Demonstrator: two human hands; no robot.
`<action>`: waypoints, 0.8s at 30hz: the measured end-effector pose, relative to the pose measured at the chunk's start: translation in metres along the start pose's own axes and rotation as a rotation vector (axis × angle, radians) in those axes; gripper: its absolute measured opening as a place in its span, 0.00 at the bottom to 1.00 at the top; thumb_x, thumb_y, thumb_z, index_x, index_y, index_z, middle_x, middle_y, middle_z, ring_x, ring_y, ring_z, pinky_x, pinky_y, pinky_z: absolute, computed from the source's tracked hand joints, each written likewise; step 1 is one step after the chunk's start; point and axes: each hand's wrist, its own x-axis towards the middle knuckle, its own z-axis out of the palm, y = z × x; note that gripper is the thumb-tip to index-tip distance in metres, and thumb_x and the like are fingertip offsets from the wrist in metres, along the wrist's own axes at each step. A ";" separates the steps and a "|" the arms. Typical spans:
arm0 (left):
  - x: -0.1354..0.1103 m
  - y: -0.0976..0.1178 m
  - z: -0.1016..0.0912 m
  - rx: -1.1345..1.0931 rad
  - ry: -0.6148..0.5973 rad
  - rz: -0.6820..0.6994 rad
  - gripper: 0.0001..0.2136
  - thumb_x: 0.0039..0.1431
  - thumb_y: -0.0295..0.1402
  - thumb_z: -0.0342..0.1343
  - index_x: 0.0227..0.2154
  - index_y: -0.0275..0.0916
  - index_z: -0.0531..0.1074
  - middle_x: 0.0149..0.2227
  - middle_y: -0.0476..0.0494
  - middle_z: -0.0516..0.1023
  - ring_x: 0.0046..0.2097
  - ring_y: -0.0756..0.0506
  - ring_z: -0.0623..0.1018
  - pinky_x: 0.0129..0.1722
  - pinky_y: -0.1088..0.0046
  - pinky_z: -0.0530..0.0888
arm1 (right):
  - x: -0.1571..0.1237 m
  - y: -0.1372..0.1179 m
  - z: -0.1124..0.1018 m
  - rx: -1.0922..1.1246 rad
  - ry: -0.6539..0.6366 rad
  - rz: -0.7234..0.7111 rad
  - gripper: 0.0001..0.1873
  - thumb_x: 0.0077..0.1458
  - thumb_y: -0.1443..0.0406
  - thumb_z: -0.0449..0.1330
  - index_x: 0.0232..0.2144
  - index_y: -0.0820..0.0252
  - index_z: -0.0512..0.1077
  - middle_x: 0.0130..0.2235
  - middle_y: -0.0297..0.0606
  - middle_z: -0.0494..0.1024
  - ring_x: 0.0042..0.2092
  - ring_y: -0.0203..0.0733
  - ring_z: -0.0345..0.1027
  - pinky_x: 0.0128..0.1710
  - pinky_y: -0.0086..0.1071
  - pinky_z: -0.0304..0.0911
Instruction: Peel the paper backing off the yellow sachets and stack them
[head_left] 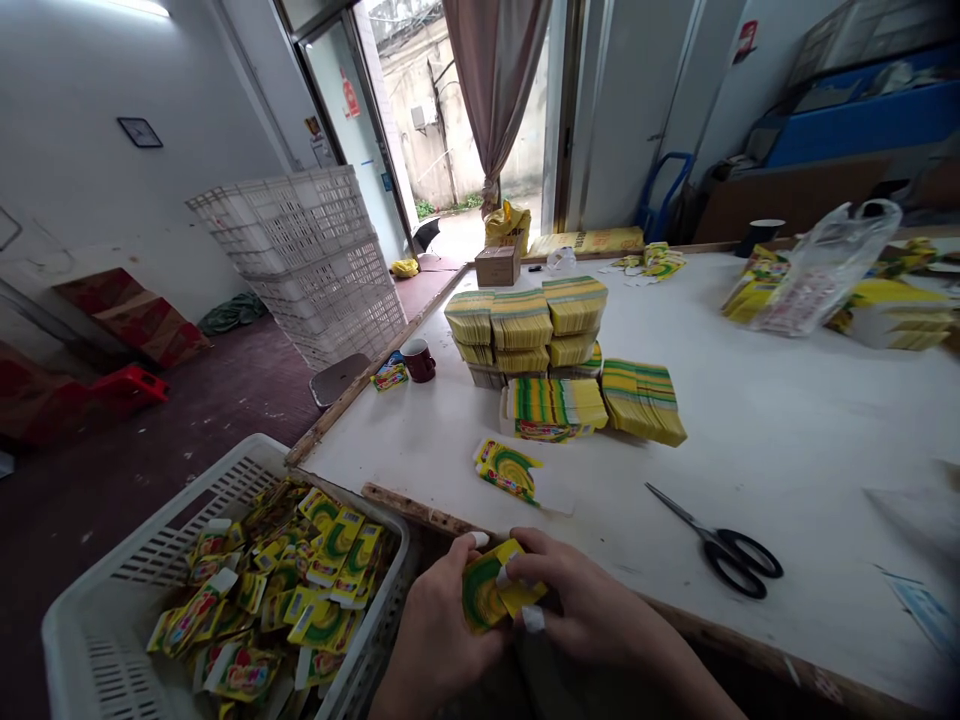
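Observation:
Between my two hands, just over the table's front edge, is a small yellow and green printed carton point(484, 597). My left hand point(439, 610) grips its left side, the thumb along the top. The fingers of my right hand point(574, 590) close on its right part. White wrapping covers some fingertips. Beyond my hands a flat, unfolded carton point(510, 470) lies on the white table point(600, 510). To the left stands a white plastic basket point(94, 625) holding many small yellow cartons point(330, 550). My palms hide part of the held carton.
Stacked bundles of flat cartons point(521, 325) stand mid-table. Black-handled scissors point(720, 550) lie at the right, a dark red mug point(418, 362) near the left edge. A clear plastic bag point(825, 270) sits far right. White crates point(307, 260) are stacked on the floor.

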 end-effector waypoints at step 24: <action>-0.003 -0.084 -0.065 0.482 0.496 -0.301 0.33 0.49 0.51 0.54 0.52 0.31 0.64 0.54 0.25 0.70 0.58 0.29 0.68 0.55 0.48 0.65 | 0.068 0.066 0.008 -0.471 0.316 0.495 0.23 0.53 0.75 0.54 0.52 0.72 0.65 0.48 0.56 0.73 0.49 0.59 0.65 0.47 0.46 0.59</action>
